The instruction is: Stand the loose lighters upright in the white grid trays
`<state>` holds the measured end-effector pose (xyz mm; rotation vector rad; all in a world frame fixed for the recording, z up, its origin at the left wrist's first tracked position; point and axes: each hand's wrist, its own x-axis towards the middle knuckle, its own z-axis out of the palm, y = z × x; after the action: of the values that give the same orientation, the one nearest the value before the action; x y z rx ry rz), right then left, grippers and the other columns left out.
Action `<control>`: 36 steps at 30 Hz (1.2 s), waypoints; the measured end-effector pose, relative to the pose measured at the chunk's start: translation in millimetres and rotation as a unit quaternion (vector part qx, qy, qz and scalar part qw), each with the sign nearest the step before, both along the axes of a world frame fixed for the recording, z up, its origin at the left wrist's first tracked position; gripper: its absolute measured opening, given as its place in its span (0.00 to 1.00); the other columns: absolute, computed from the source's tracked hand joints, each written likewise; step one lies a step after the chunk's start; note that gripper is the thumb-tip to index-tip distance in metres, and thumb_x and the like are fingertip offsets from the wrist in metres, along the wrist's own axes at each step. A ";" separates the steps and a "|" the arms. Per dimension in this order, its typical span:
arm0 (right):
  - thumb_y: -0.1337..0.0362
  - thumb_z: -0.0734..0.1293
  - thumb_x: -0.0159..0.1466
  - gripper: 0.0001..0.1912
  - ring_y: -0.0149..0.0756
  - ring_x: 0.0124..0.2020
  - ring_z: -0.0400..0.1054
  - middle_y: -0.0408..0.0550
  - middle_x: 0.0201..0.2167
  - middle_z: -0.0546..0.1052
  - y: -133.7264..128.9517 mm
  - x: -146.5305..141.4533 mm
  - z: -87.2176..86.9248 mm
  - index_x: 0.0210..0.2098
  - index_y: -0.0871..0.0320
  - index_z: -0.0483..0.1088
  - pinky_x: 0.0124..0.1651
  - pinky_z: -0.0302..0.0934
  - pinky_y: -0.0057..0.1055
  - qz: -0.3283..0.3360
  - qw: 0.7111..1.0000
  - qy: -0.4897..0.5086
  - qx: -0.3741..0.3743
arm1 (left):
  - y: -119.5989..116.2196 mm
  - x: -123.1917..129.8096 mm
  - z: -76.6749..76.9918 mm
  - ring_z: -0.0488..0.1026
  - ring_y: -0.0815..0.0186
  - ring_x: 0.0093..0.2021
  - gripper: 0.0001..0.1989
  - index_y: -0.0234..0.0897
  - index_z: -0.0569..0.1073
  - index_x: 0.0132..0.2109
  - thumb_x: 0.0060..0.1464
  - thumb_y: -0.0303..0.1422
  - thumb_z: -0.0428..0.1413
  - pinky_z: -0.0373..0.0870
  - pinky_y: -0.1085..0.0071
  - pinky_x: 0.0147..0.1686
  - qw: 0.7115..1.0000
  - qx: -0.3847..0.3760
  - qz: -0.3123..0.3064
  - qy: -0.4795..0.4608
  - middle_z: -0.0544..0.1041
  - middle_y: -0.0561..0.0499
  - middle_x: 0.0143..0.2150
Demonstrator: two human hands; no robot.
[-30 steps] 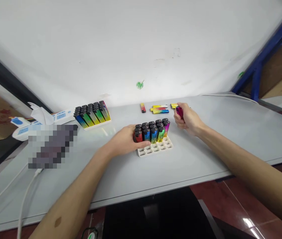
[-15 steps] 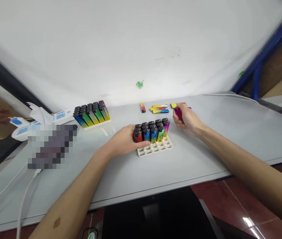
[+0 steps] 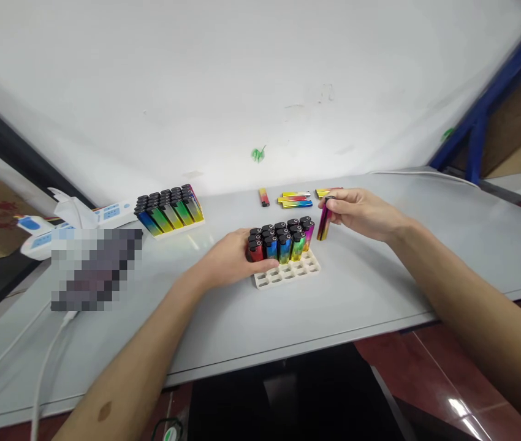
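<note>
A white tray (image 3: 288, 274) with rows of holes stands on the grey table, its back rows filled with several upright lighters (image 3: 284, 247) with black tops. My left hand (image 3: 231, 260) rests against the tray's left side, thumb across the front of the lighters and fingers hidden behind them. Right of the tray, my right hand (image 3: 357, 211) pinches a purple and gold lighter (image 3: 324, 220) near its black top, holding it roughly upright. The two front rows of holes hold no lighters.
Behind the tray lie a yellow-red lighter (image 3: 264, 197) and several others (image 3: 294, 200). A full lighter tray (image 3: 182, 231) stands at the left, near a power strip (image 3: 49, 240), a blurred dark device (image 3: 99, 269) and white cables. A wall (image 3: 224, 92) rises behind.
My right hand has turned and shifted slightly right, bringing the purple lighter from inside the fist to an upright fingertip hold. My left hand has stayed at the tray.
</note>
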<state>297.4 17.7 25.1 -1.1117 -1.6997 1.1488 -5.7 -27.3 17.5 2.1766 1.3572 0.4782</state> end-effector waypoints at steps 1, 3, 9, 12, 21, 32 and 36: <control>0.47 0.74 0.59 0.18 0.32 0.30 0.62 0.44 0.29 0.71 -0.5 1.2 0.7 0.32 0.57 0.75 0.37 0.59 0.35 0.031 0.999 0.013 -0.009 | -0.2 0.3 0.4 0.78 0.57 0.43 0.24 0.41 0.75 0.48 0.50 0.51 0.63 0.74 0.63 0.41 1.000 0.000 -0.002 -0.003 0.80 0.50 0.45; 0.50 0.75 0.59 0.16 0.30 0.29 0.62 0.43 0.29 0.71 -1.9 1.4 1.3 0.33 0.57 0.75 0.35 0.58 0.33 0.075 0.997 0.020 -0.024 | -0.7 0.8 1.2 0.78 0.57 0.43 0.24 0.41 0.75 0.48 0.50 0.51 0.63 0.75 0.63 0.40 1.000 -0.001 0.000 -0.005 0.80 0.50 0.45; 0.57 0.78 0.55 0.15 0.30 0.31 0.68 0.42 0.30 0.75 -6.7 -8.6 -0.6 0.32 0.57 0.71 0.36 0.62 0.32 0.125 0.990 0.011 -0.060 | -1.8 1.3 2.0 0.78 0.57 0.43 0.23 0.41 0.75 0.48 0.50 0.50 0.63 0.74 0.63 0.41 1.000 0.005 -0.004 -0.007 0.80 0.50 0.45; 0.59 0.78 0.55 0.15 0.31 0.33 0.71 0.42 0.31 0.77 -10.7 -13.9 1.0 0.32 0.57 0.70 0.36 0.64 0.32 0.129 0.990 -0.004 -0.058 | -2.0 1.6 2.2 0.78 0.57 0.43 0.23 0.41 0.75 0.49 0.50 0.49 0.64 0.75 0.63 0.41 1.000 0.004 -0.005 -0.012 0.80 0.50 0.46; 0.58 0.79 0.53 0.20 0.32 0.31 0.71 0.41 0.28 0.78 -10.3 -18.7 -5.1 0.30 0.55 0.64 0.32 0.62 0.31 0.151 0.985 -0.042 -0.067 | -1.0 1.2 1.4 0.78 0.56 0.44 0.25 0.40 0.75 0.49 0.50 0.50 0.63 0.75 0.62 0.42 1.000 -0.001 0.005 0.000 0.80 0.48 0.47; 0.39 0.67 0.63 0.26 0.32 0.27 0.65 0.45 0.28 0.71 -6.5 -7.5 -3.7 0.27 0.56 0.65 0.29 0.58 0.32 0.100 0.992 -0.022 -0.071 | -1.5 1.8 1.4 0.78 0.55 0.43 0.25 0.39 0.76 0.48 0.49 0.51 0.63 0.75 0.61 0.42 1.000 0.003 0.010 0.007 0.80 0.47 0.46; 0.45 0.60 0.70 0.24 0.35 0.29 0.65 0.48 0.29 0.72 5.0 -19.8 -18.0 0.27 0.56 0.66 0.33 0.59 0.35 -0.077 0.988 -0.120 0.054 | -1.4 1.4 0.9 0.78 0.55 0.47 0.25 0.41 0.76 0.51 0.50 0.49 0.63 0.75 0.62 0.46 1.000 0.009 -0.001 -0.007 0.80 0.48 0.49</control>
<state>277.6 22.6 7.1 -1.3297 -1.7978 0.8427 -4.3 -28.8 18.3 2.1845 1.3476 0.5052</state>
